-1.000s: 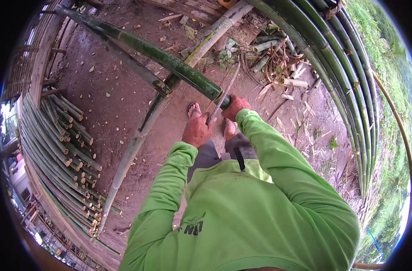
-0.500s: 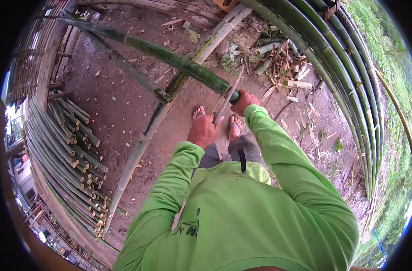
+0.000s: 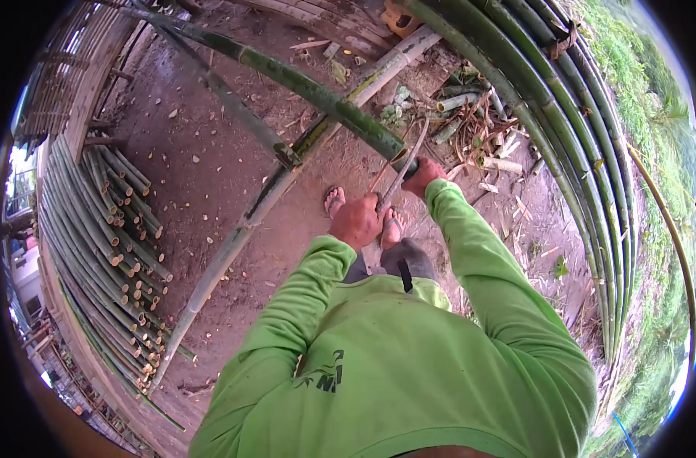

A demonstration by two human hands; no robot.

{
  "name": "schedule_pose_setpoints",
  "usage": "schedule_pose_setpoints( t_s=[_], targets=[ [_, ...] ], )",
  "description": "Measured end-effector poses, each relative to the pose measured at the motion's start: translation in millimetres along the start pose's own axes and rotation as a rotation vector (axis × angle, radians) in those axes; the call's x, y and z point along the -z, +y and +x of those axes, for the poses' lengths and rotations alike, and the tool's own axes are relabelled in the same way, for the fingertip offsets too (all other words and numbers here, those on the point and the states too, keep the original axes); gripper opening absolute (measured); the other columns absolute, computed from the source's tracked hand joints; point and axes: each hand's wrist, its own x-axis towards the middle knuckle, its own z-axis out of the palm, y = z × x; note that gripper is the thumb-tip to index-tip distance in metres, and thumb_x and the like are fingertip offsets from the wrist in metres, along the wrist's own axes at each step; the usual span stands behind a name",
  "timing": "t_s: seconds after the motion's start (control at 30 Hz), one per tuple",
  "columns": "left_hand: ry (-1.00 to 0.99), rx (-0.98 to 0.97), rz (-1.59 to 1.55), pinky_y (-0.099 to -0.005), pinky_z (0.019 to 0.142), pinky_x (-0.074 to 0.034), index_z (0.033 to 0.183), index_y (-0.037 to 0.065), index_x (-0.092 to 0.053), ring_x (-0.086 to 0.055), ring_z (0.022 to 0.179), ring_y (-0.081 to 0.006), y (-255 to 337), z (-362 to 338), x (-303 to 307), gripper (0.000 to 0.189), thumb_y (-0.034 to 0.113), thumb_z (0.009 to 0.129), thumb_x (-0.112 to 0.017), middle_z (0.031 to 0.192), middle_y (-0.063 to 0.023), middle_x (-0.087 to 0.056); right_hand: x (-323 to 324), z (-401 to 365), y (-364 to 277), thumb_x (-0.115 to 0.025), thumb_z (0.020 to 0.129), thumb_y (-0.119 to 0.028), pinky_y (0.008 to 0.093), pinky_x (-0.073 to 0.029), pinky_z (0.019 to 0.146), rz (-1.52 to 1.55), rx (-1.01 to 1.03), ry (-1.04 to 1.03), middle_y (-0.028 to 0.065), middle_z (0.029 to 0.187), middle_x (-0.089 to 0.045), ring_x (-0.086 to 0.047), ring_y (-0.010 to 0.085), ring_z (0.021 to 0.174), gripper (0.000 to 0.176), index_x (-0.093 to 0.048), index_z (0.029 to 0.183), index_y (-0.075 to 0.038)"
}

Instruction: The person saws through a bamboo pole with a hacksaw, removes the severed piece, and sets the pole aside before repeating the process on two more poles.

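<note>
My left hand [image 3: 358, 220] is closed around the near end of a long, thin, slightly curved blade [image 3: 418, 140]; whether its edge has teeth I cannot make out. The blade lies across a green bamboo pole [image 3: 310, 89] close to the pole's near end, beside a pale notch. Just beyond the blade, my right hand [image 3: 424, 177] grips that pole end. The pole rests over a slanting, weathered bamboo support [image 3: 245, 223]. Another dull pole [image 3: 237, 108] meets the support at a joint.
Cut bamboo poles [image 3: 96, 221] are stacked at left. Long green poles [image 3: 562, 114] lean along the right. Bamboo offcuts [image 3: 459, 101] and chips litter the dirt ground [image 3: 188, 175]. My sandalled feet [image 3: 334, 200] stand below my hands.
The whole view has shifted slightly. Both hands keep their grips, and the blade still crosses the bamboo pole near its end.
</note>
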Motion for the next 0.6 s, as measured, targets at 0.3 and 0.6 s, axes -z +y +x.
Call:
schedule_pose_setpoints(
  t_s=[0.3,0.6],
  targets=[
    [-0.100,0.192,-0.058,-0.0499,0.065,-0.049,0.085,0.003,-0.063,-0.062,0.074,-0.0418,-8,35,-12,0.030,0.033,0.084,-0.060,0.077,-0.0221,-0.064,-20,-11,-12,-0.073,0.057,-0.030,0.0402,-0.050,0.086,0.000,0.045,-0.088,0.0192,0.099,-0.066,-0.064,0.0339,0.095,0.055,-0.063,0.106,-0.007],
    [0.138,-0.229,-0.190,-0.0490,0.059,-0.046,0.079,0.003,-0.055,-0.059,0.066,-0.0426,12,-20,79,0.025,0.027,0.083,-0.063,0.065,-0.0225,-0.058,29,-22,50,-0.075,0.054,-0.034,0.0416,-0.049,0.087,-0.145,0.007,0.072,0.0201,0.101,-0.064,-0.061,0.0361,0.098,0.068,-0.052,0.110,-0.004]
  ],
)
